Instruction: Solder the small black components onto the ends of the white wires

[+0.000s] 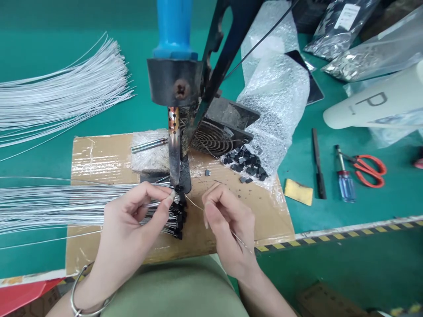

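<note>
Just under the tip of a mounted soldering iron (174,158), my left hand (139,215) pinches a small piece at the end of a white wire; my fingers partly cover it. Between thumb and forefinger of my right hand (228,220) runs a thin strand of solder wire (194,202), its free end pointing toward the iron tip. Beneath my left hand lies a bundle of white wires (49,204) with small black pieces (178,220) on their ends.
Loose black pieces (247,163) lie on bubble wrap (274,97) beside a small fan (214,134). Cardboard (264,215) covers the bench. Another wire bundle (62,94) is at left. At right are a yellow sponge (298,192), a screwdriver (346,185), red-handled scissors (368,171) and a white cup (373,103).
</note>
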{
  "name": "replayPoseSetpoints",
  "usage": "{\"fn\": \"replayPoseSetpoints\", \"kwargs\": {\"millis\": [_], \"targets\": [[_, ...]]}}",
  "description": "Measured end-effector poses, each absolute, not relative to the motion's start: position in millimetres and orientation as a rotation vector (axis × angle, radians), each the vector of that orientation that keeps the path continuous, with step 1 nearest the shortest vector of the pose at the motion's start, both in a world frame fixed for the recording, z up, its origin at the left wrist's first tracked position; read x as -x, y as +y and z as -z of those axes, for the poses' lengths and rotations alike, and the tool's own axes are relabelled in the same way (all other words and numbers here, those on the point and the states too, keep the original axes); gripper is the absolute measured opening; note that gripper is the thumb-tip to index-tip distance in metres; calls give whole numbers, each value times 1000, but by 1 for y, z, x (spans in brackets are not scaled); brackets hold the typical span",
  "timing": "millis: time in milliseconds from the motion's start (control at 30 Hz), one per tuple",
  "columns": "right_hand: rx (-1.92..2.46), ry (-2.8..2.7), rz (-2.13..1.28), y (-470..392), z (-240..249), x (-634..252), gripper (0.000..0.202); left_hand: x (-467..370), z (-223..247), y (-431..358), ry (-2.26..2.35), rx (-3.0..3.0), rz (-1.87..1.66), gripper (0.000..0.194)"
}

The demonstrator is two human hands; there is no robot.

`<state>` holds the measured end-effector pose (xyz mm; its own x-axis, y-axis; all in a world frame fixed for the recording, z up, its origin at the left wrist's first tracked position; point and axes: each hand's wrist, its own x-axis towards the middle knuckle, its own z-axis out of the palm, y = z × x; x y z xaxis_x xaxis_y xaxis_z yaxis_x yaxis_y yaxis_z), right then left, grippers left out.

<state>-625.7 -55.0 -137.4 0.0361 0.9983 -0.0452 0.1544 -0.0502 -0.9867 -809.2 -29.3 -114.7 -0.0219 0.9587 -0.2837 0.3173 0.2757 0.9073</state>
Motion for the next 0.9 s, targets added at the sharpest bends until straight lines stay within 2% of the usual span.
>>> {"fn": "replayPoseSetpoints", "kwargs": {"millis": [167,367,900], "targets": [[1258,-1245,-1138,-50,132,626,19,806,113,-23,1515,-1210,-856,8],[1227,-1116,-1279,-47,131,631,21,802,106,-18,1554,-1205,-866,8],[1191,-982,-1279,-36,128,640,25,801,101,-11,1606,-1148,-916,8]]}}
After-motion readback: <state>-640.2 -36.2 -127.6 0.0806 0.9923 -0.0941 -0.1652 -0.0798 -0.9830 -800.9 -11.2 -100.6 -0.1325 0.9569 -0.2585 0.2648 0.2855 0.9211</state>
